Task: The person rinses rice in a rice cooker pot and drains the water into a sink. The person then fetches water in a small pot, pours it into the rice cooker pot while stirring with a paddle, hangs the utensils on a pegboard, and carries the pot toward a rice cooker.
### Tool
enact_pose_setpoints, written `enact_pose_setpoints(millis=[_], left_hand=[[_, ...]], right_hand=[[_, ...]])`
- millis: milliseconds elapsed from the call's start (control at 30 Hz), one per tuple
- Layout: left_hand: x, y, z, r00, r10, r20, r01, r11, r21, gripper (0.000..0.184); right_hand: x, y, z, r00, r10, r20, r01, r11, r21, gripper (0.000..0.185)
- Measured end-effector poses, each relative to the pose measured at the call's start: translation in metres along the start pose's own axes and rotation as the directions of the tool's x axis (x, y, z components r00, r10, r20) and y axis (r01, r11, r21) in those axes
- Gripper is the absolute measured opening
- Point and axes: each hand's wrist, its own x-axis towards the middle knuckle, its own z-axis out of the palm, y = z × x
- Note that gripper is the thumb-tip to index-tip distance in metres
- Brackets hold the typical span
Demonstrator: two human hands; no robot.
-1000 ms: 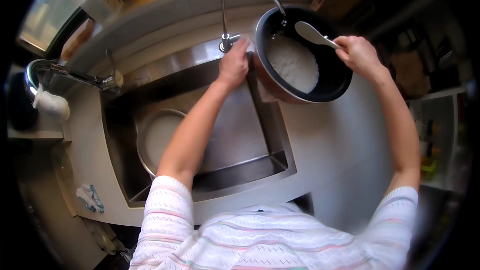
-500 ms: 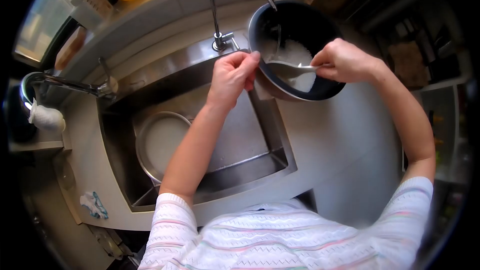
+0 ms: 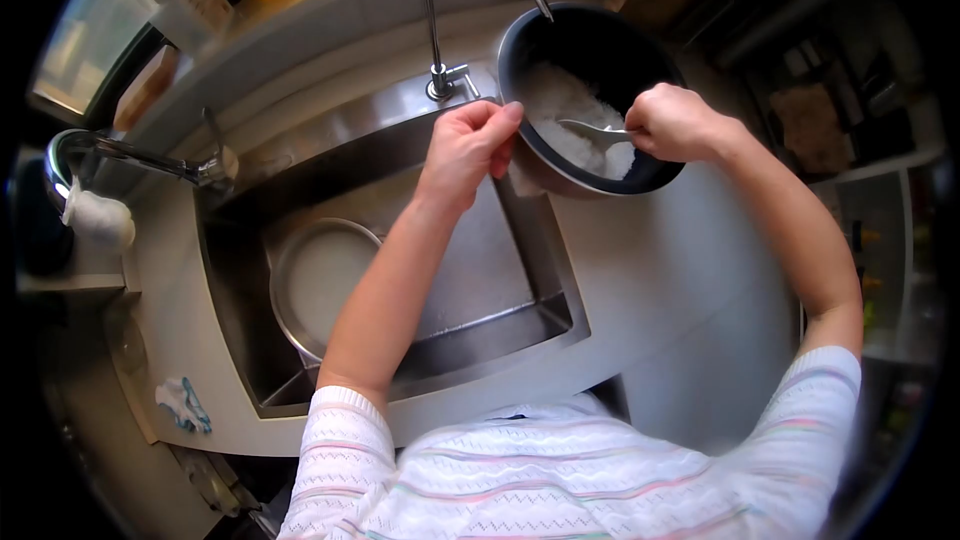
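Note:
A dark-lined cooking pot (image 3: 640, 50) tilts at the right end of the sink, under the slim curved faucet (image 3: 432, 20). White rice (image 3: 565, 105) lies along its lower side. My left hand (image 3: 468, 152) is closed with thumb and fingers on the pot's near left rim. Over the right part of the pot, my right hand (image 3: 675, 123) is wrapped round the handle of a spoon (image 3: 597, 131), whose bowl end dips into the rice. My hand covers most of the spoon's handle.
A round pan (image 3: 322, 280) sits in the steel sink (image 3: 480, 270), partly behind my left forearm. Another faucet (image 3: 150, 155) with a white cover on its spout stands at the left. A cloth (image 3: 183, 405) lies on the counter's left front. Bottles (image 3: 190, 5) line the windowsill.
My right hand has shifted slightly, and the spoon's bowl now sits in the rice. The thin water stream from the slim faucet no longer shows. My left hand stays on the rim.

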Motion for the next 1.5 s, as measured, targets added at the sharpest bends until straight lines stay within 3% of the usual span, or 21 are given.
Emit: enact_pose_setpoints(millis=[133, 167, 267, 400, 433, 500, 533, 667, 767, 800, 900, 967, 1067, 1167, 1200, 1233, 1300, 1400, 1500], left_hand=[[-0.001, -0.002, -0.002, 1.000, -0.002, -0.007, 0.002, 1.000, 0.000, 0.026], [-0.001, -0.003, -0.002, 1.000, 0.000, -0.007, 0.000, 1.000, 0.006, 0.026], [0.000, -0.001, -0.001, 1.000, 0.000, -0.005, 0.000, 1.000, 0.007, 0.025], [-0.001, 0.000, 0.001, 1.000, -0.001, -0.006, 0.001, 1.000, -0.001, 0.026], [0.000, 0.000, 0.001, 1.000, -0.006, -0.010, 0.006, 1.000, 0.001, 0.026], [0.002, -0.003, -0.002, 0.999, -0.021, -0.026, 0.021, 1.000, 0.011, 0.025], [0.001, -0.002, -0.003, 1.000, -0.012, -0.016, 0.012, 1.000, 0.016, 0.025], [-0.002, -0.001, -0.001, 1.000, -0.005, 0.000, 0.005, 1.000, 0.009, 0.025], [0.000, -0.002, 0.000, 1.000, -0.002, -0.020, 0.003, 1.000, 0.010, 0.025], [0.000, -0.002, 0.001, 1.000, -0.005, -0.029, 0.005, 1.000, 0.015, 0.025], [-0.001, 0.000, 0.001, 1.000, -0.009, -0.026, 0.009, 1.000, 0.011, 0.024], [0.000, -0.003, -0.001, 1.000, 0.002, 0.001, -0.002, 1.000, 0.011, 0.023], [0.000, -0.006, -0.003, 1.000, 0.007, -0.002, -0.007, 1.000, 0.001, 0.022], [0.002, -0.003, -0.001, 1.000, 0.003, -0.019, -0.003, 1.000, 0.002, 0.022], [0.001, -0.003, -0.002, 1.000, -0.006, -0.030, 0.006, 1.000, 0.004, 0.022], [0.000, -0.003, -0.002, 1.000, -0.005, -0.017, 0.006, 1.000, 0.008, 0.022], [0.000, -0.003, -0.003, 1.000, 0.004, 0.010, -0.005, 1.000, 0.008, 0.021], [0.000, -0.004, -0.001, 1.000, 0.001, -0.028, -0.001, 1.000, 0.011, 0.021], [0.000, -0.003, 0.002, 0.999, 0.008, -0.038, -0.008, 1.000, 0.007, 0.021]], right_hand=[[-0.013, -0.016, -0.004, 0.994, -0.103, 0.035, 0.085, 0.936, 0.342, 0.020], [-0.001, -0.014, 0.013, 0.995, -0.093, 0.037, 0.083, 0.975, 0.208, 0.018], [0.017, 0.002, 0.020, 0.983, 0.009, -0.185, -0.014, 1.000, -0.024, 0.014], [0.022, 0.018, 0.008, 0.881, 0.102, -0.463, -0.082, 0.995, 0.062, 0.013], [0.029, 0.019, 0.017, 0.882, 0.141, -0.449, -0.164, 0.986, -0.013, 0.013], [0.035, 0.007, 0.040, 0.940, 0.016, -0.341, -0.059, 0.991, -0.117, 0.014], [0.030, 0.002, 0.040, 0.957, 0.005, -0.290, -0.032, 0.995, -0.089, 0.015], [0.010, 0.013, 0.016, 0.883, 0.191, -0.429, -0.174, 0.982, 0.080, 0.016], [0.017, 0.008, 0.015, 0.814, 0.218, -0.538, -0.200, 0.975, 0.093, 0.014], [0.021, 0.000, 0.025, 0.782, 0.135, -0.609, -0.127, 0.990, 0.056, 0.013], [0.021, -0.018, 0.037, 0.923, -0.089, -0.375, 0.080, 0.996, -0.039, 0.015], [0.014, -0.007, 0.034, 0.899, -0.095, -0.427, 0.087, 0.995, -0.038, 0.016], [0.007, 0.000, 0.019, 0.849, 0.088, -0.520, -0.102, 0.995, 0.002, 0.014], [0.006, -0.017, 0.026, 0.796, -0.025, -0.604, -0.037, 0.995, -0.091, 0.012], [0.007, -0.018, 0.035, 0.824, -0.156, -0.544, 0.055, 0.979, -0.198, 0.012], [0.003, -0.018, 0.039, 0.842, -0.223, -0.491, 0.151, 0.972, -0.182, 0.013], [0.001, -0.008, 0.040, 0.865, -0.197, -0.462, 0.137, 0.978, -0.160, 0.015], [0.015, 0.007, 0.035, 0.832, 0.038, -0.554, -0.069, 0.997, -0.035, 0.016], [0.031, 0.000, 0.040, 0.808, 0.118, -0.578, -0.114, 0.993, 0.044, 0.015]])
